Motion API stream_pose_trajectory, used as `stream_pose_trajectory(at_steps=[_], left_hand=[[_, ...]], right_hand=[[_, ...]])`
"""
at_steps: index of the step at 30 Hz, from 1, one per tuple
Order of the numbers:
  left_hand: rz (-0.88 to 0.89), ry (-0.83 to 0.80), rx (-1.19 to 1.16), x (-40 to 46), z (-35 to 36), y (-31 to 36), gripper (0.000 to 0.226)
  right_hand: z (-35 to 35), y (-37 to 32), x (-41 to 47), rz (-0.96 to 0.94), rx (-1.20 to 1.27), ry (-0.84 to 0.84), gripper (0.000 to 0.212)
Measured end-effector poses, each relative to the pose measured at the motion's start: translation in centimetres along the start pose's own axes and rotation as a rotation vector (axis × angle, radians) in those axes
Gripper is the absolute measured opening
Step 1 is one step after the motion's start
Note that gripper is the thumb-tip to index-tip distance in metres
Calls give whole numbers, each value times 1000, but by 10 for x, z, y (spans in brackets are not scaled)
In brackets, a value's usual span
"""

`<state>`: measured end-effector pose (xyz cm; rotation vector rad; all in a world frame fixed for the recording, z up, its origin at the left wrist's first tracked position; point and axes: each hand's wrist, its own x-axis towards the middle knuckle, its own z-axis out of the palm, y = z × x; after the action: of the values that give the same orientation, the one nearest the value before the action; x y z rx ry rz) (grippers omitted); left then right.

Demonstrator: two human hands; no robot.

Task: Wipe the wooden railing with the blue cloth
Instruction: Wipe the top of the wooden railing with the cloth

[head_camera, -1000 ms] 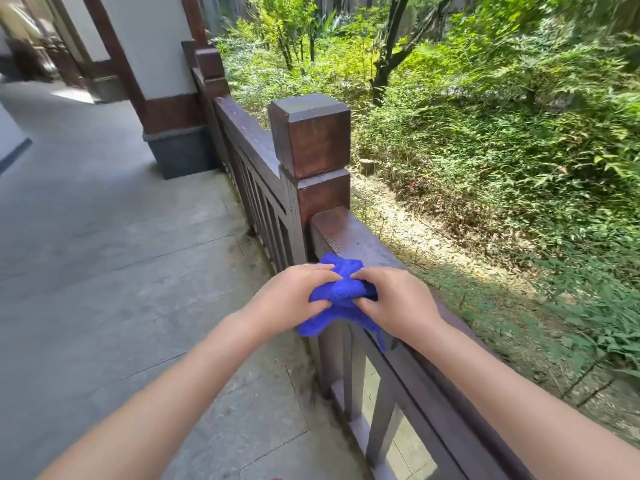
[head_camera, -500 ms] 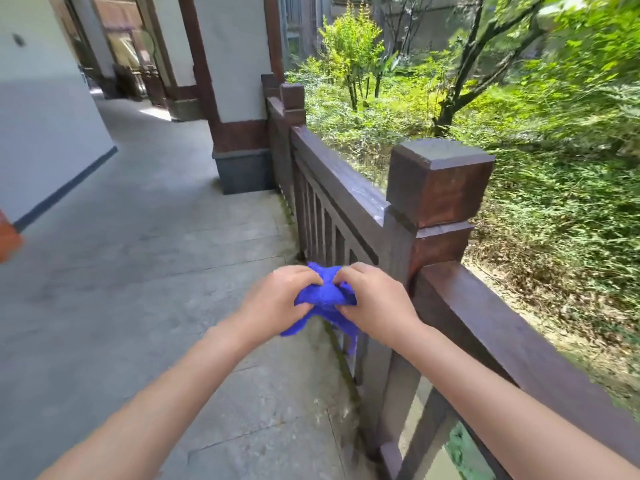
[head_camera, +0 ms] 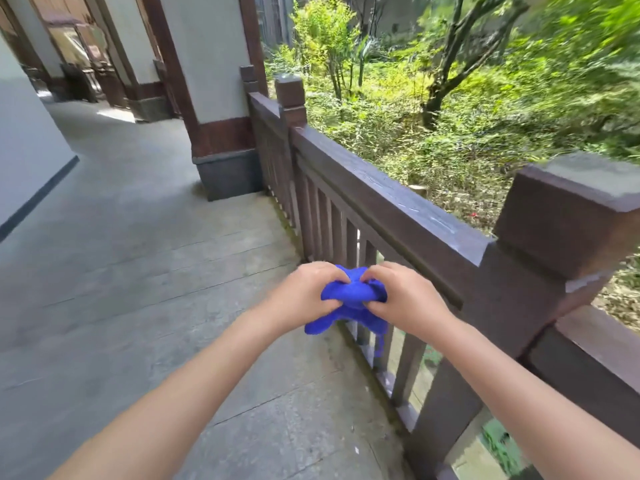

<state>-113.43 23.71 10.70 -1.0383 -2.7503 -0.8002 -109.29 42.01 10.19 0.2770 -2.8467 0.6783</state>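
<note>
Head camera looks down at two bare arms reaching forward over a grey stone floor [head_camera: 138,271]. Both hands meet in the middle and hold a bunched-up blue cloth [head_camera: 349,299] between them. The left hand [head_camera: 304,296] has its fingers curled tight around the left side of the cloth. The right hand [head_camera: 405,296] has its fingers curled tight around the right side. The thumbs pinch the top of the cloth, close to each other. Two floppy ends of the cloth hang down under the hands. The cloth is up in the air, in front of the thin upright bars of the wooden railing [head_camera: 381,199], lower than its flat top rail. I cannot tell if the cloth touches the bars. The railing is dark brown and runs from far away on the left to close on the right. A thick square post [head_camera: 568,223] with a blocky top stands on the right, near the right arm. A smaller post [head_camera: 290,91] stands farther away. Beside that far end there is a white pillar [head_camera: 207,64] with a brown and grey base. Past the railing there are green bushes [head_camera: 450,126] and thin trees in the sun. That part looks a bit blurry.
</note>
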Motion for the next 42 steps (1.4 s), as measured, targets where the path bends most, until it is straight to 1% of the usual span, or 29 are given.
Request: stream_pose_trajectory(at_steps=[4,9,13,16,19,23,24,26,27,29,31,33,36,38,42], left_hand=[[123,-54,-53,62,13,-12,30],[325,-102,-39,144,33,-18,27],[460,-126,-51,199,40,-16,26],[563,-189,-103,235,48,-13,27],[659,-282,-124,268,63,-11,30],[815,-409,-157,304,89,-9,33],[857,-438,-153,313,95,-9,34],[949,-478,-125,328,105,-10,37],[1000,-495,-96,335,111,-11,40],[1070,-539,-3,341,123,-16,49],[1054,-594,117,337,137,-21,55],[1041,-598,126,327,151,-22,52],[1032,-492,71,322,166,-18,50],[1028,-430,69,327,172,-16,50],[984,-398,49,343,178,-23,51]], right_hand=[[-12,35,26,107,-7,45,31],[-15,80,53,218,1,213,30],[-20,95,68,351,34,328,30],[-25,102,75,462,-17,402,28],[-26,110,78,591,-81,433,26],[-16,111,88,781,-252,529,19],[-11,111,92,840,-310,509,21],[-2,114,102,1001,-390,351,33],[4,117,105,1082,-388,288,42],[14,123,111,1200,-319,256,55],[21,129,115,1265,-290,297,56],[25,135,118,1313,-331,329,55],[26,148,121,1361,-396,355,54],[23,159,124,1366,-418,343,53],[21,179,142,1336,-451,360,53]])
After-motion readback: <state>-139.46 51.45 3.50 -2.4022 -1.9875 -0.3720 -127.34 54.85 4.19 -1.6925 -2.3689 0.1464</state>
